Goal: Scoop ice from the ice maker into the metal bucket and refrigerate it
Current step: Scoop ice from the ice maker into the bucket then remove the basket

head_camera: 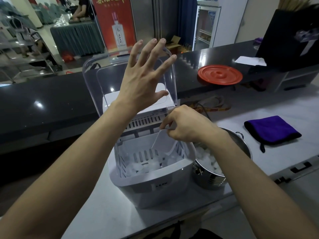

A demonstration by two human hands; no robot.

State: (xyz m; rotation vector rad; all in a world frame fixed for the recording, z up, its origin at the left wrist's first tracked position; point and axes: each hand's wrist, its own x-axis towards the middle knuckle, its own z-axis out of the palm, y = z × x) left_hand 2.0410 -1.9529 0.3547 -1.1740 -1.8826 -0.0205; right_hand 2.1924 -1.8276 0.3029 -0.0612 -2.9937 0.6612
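Service bar at the edge of a restaurant or banquet hall. A raised dark polished counter (51, 100) fronted a lower white worktop (276, 107), where a countertop ice maker (151, 185) stood. Beyond the counter: red liquor poster (114, 19) showing a bottle, glass-door display cooler (206, 26), table in a pleated grey skirt (76, 38), stainless steel trolley (25, 49). Seated people (82, 9) far back. Black holder (290, 40) of wooden sticks at the counter's right end.
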